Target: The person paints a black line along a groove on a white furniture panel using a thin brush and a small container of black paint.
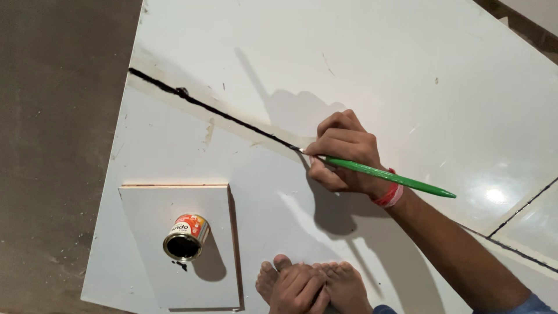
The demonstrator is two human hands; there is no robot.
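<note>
**Brush tip on black seam between white panels**

White panels (pixel 360 52) on the floor, black seam line (pixel 215 110) running from 10 o'clock toward centre. Small white board (pixel 145 273) at 7 o'clock carries an open paint tin (pixel 185 237). Right hand (pixel 343 154), fingers closed around green brush (pixel 383 174), tip touching the seam. Left hand (pixel 296 291) at 6 o'clock rests on bare feet (pixel 343 285), fingers curled, holding nothing.
</note>
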